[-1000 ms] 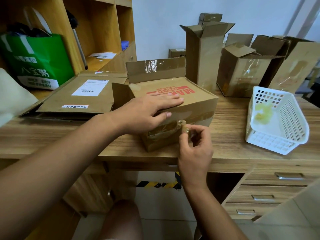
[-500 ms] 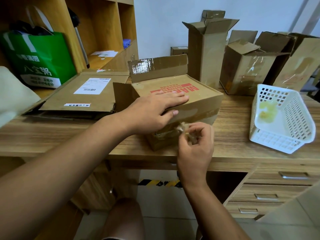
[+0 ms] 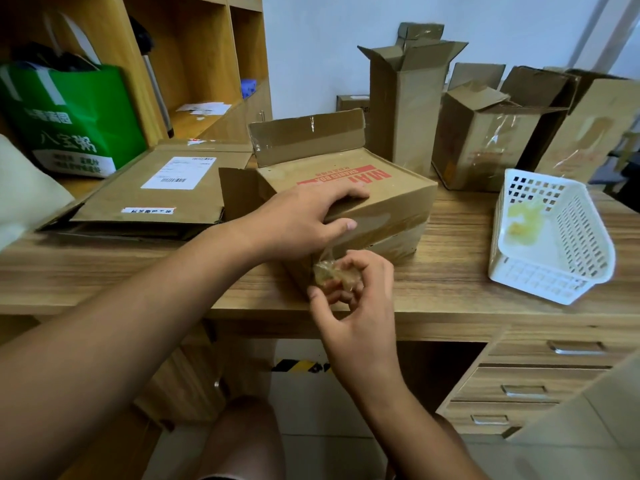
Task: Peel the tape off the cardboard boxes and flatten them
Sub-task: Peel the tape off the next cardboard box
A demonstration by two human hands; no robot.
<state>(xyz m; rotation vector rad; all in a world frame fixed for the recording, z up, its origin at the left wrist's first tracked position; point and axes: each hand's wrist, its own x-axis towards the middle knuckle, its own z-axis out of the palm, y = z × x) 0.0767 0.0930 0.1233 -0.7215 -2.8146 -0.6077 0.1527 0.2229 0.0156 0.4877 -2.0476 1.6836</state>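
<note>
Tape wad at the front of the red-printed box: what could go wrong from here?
1. The tape is bunched in the right hand, joined to the box by only a thin stretched film; it may snap, leaving the band on the front face stuck.
2. The box sits close to the front edge of the desk, steadied only by the left hand pressing on top; a hard pull toward the person could drag or tip it off.
</note>
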